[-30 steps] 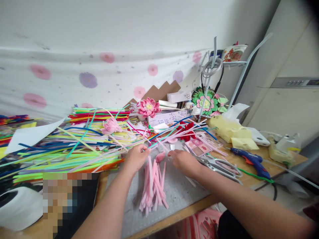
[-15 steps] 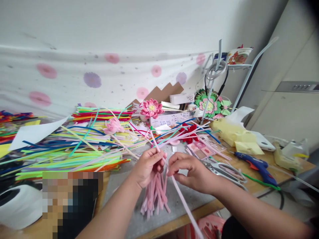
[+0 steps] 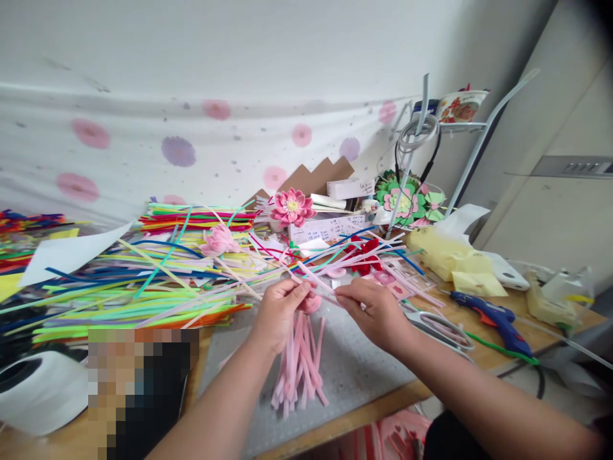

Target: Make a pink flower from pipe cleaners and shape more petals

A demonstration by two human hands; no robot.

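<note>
A pale pink pipe cleaner [image 3: 316, 278] runs between my two hands over the grey cutting mat [image 3: 345, 377]. My left hand [image 3: 282, 310] pinches it between thumb and fingers, with a curled pink piece showing beside the fingertips. To the right, my right hand [image 3: 373, 311] has its fingers closed on the same pipe cleaner. Below them a bunch of pink pipe cleaners [image 3: 301, 367] lies on the mat, ends fanned toward me. Scissors [image 3: 445, 329] rest partly behind my right wrist.
Heaped colourful pipe cleaners [image 3: 143, 313] cover the left side. A finished pink flower [image 3: 293, 207] stands at the back, near a red flower [image 3: 364, 255]. On the right lies a blue glue gun [image 3: 498, 319]. A white roll [image 3: 52, 390] sits at front left.
My right hand has moved up and slightly right. The pipe cleaner's long end no longer trails toward the bottom edge; a section now stretches across between my hands.
</note>
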